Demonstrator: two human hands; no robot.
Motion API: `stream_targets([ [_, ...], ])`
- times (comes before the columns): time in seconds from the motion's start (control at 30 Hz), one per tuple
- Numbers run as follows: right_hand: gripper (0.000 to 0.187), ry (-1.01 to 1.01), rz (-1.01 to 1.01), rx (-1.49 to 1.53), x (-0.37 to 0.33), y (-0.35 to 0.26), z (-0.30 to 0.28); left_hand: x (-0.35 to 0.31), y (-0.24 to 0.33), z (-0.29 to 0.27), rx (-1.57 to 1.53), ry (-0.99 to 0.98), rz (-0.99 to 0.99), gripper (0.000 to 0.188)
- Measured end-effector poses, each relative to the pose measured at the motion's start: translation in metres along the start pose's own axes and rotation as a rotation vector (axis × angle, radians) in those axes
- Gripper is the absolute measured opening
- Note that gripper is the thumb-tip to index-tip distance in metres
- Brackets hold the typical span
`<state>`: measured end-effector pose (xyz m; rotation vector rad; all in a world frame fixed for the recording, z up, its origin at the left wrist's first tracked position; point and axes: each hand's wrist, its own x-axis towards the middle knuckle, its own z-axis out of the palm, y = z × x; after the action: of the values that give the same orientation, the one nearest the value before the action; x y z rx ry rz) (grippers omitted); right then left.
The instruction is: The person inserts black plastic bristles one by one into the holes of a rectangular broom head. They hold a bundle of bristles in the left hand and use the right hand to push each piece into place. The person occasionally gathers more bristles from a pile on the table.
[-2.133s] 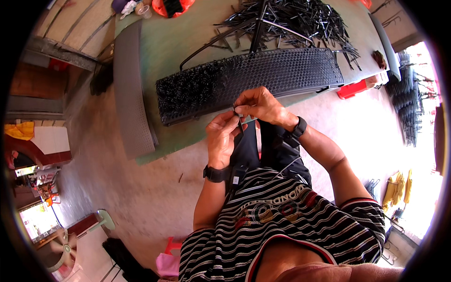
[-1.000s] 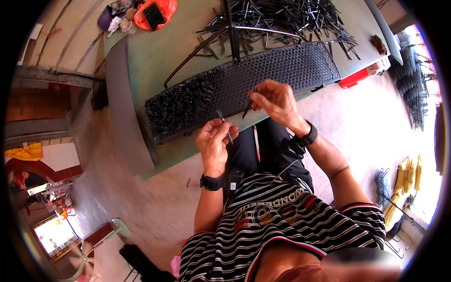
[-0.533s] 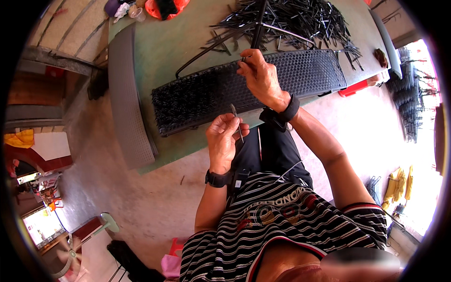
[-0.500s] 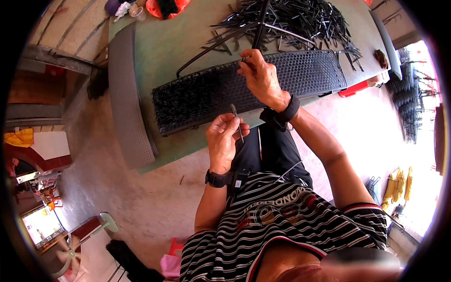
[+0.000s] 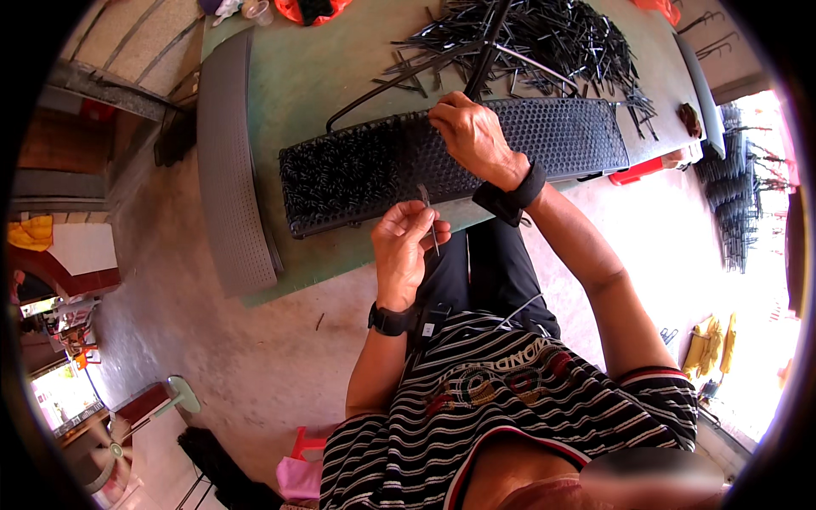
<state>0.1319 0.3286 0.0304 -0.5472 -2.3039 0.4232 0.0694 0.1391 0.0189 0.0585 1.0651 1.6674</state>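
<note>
A long black panel with a honeycomb of holes [image 5: 561, 132] lies across the near part of the table. Its left part carries a dense patch of short black tufts [image 5: 338, 180]. In my left hand [image 5: 399, 255], just off the panel's near edge, a thin metal tool [image 5: 433, 228] is pinched between thumb and fingers, its tip pointing toward the panel. My right hand [image 5: 480, 140] is over the middle of the panel, right of the tufts, fingers bent together. What its fingertips hold, if anything, is hidden.
Behind the panel rises a black metal frame [image 5: 486, 66]. Many loose black strips [image 5: 561, 38] are heaped on the green table [image 5: 306, 72]. A curved grey perforated sheet [image 5: 225, 161] lies along the table's left end. Red plastic [image 5: 636, 172] shows beneath the right side.
My right hand's fingers have turned down and closed more toward the panel. The left hand keeps the metal tool in nearly the same place. The whole view has shifted slightly.
</note>
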Motion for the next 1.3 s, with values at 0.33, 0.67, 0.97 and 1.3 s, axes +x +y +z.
stream_targets([
  [0.33, 0.015, -0.448, 0.506, 0.640, -0.036, -0.026, -0.044, 0.011, -0.011, 0.019, 0.012, -0.193, 0.034, 0.016],
  [0.67, 0.019, 0.194, 0.387, 0.438, -0.005, -0.006, -0.037, 0.008, -0.010, 0.018, 0.152, -0.127, 0.105, 0.023],
  [0.97, 0.014, 0.052, 0.172, 0.212, -0.005, 0.013, -0.009, 0.008, -0.010, 0.012, 0.281, -0.128, 0.132, 0.022],
  [1.3, 0.022, 0.018, 0.030, -0.076, -0.005, 0.027, -0.062, 0.005, -0.003, 0.005, 0.392, -0.160, 0.097, 0.033],
])
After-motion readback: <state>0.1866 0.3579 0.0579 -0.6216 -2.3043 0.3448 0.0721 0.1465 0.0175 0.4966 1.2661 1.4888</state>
